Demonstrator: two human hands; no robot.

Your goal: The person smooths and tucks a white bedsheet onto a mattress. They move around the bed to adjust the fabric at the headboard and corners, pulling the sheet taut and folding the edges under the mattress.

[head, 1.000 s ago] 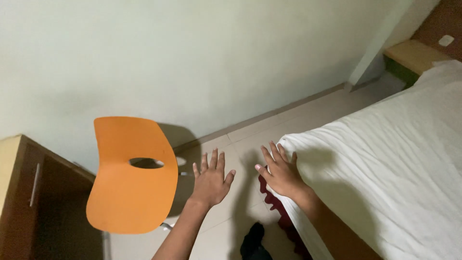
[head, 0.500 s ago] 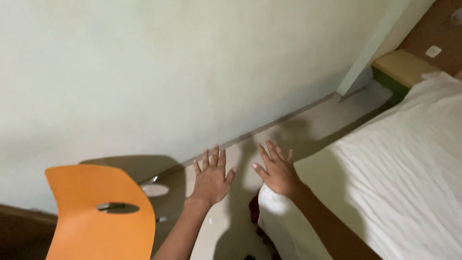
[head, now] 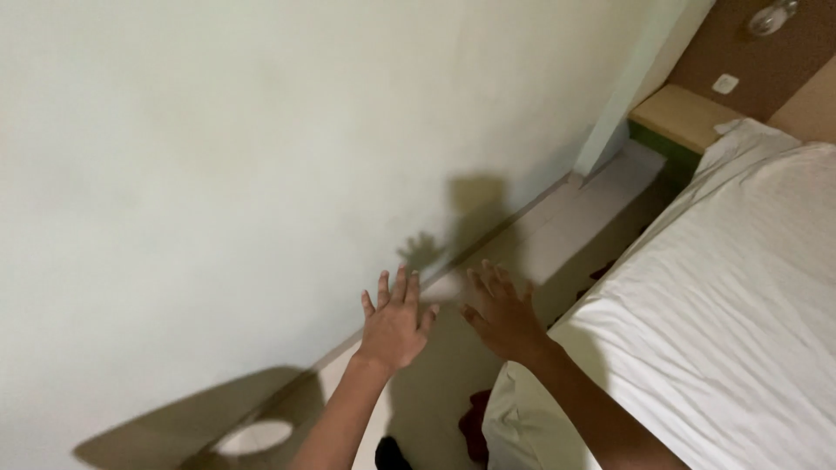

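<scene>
White rumpled bed sheet (head: 723, 331), the thing nearest both hands, covers the mattress at the right of the view and runs from the lower edge up toward the wooden headboard shelf (head: 684, 115); its near corner hangs down just beside the right forearm. Starting at the left, the plain off-white wall (head: 218, 157) fills most of the view, with a dark rounded shadow (head: 209, 431) low on it whose source is not in view. Next comes the left hand (head: 396, 324), palm down with its fingers spread wide, holding nothing and hovering over the pale floor strip (head: 557, 235) between wall and bed. Beside it the right hand (head: 503, 320) is likewise splayed and empty, its wrist just above the sheet's corner; whether it touches the cloth cannot be told. Below the hands lie a dark red bundle of cloth (head: 475, 422) and a small black object (head: 390, 453) on the floor, close against the foot of the bed. The likeliest trouble, as I judge it, is footing: the gap between wall and bed is narrow, and the bundle lying in it could catch a foot or slide underfoot. A hand swung left could also strike the wall, which stands near. With both hands open and nothing gripped, the hanging corner of the sheet could slip further off the mattress if brushed by the forearm.
</scene>
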